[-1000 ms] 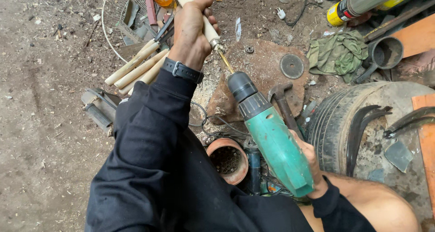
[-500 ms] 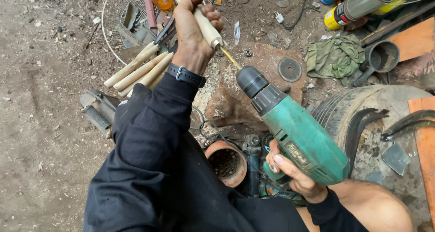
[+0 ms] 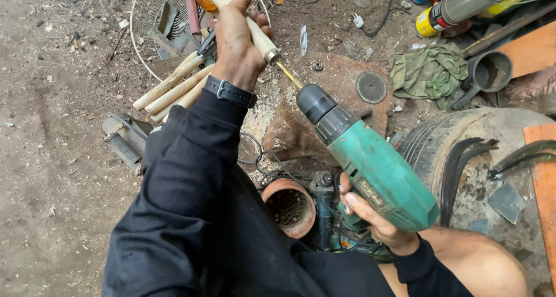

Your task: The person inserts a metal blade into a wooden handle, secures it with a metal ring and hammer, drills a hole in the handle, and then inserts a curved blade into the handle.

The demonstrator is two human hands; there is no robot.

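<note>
Both arms are reaching forward: left hand (image 3: 236, 45) fingers are clamping a wooden handle (image 3: 243, 23), right hand (image 3: 370, 219) fingers are gripping the green drill (image 3: 370, 161).

The wooden handle (image 3: 240, 20) runs off the top edge, its middle hidden under the left hand (image 3: 237, 45).

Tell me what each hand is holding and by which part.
The left hand grips a pale wooden handle around its middle, near the metal-collared end. The right hand holds a green power drill by its grip.
</note>
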